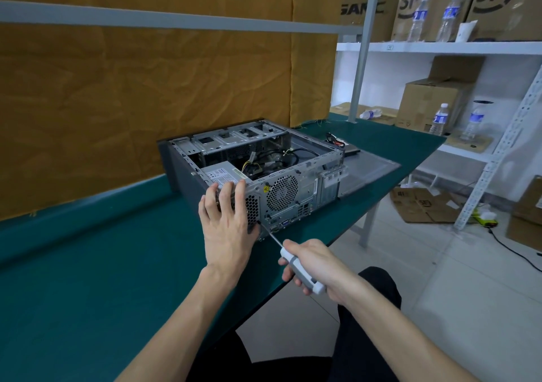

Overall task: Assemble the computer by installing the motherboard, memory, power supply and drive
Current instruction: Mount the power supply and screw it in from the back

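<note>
An open grey computer case (305,182) lies on its side on the green table (102,264), rear panel toward me. The power supply (223,174) sits in its near left corner, with cables (264,161) loose behind it. My left hand (227,220) presses flat, fingers spread, against the rear panel over the power supply's grille. My right hand (315,267) grips a white-handled screwdriver (299,270). Its shaft points up-left, with the tip at the rear panel beside my left hand. The screw itself is hidden.
The case's side panel (369,170) lies flat to the right of the case, with a drive and cables (340,145) behind. The table's edge runs close to my right hand. White shelves (440,47) with cardboard boxes and water bottles stand at the right.
</note>
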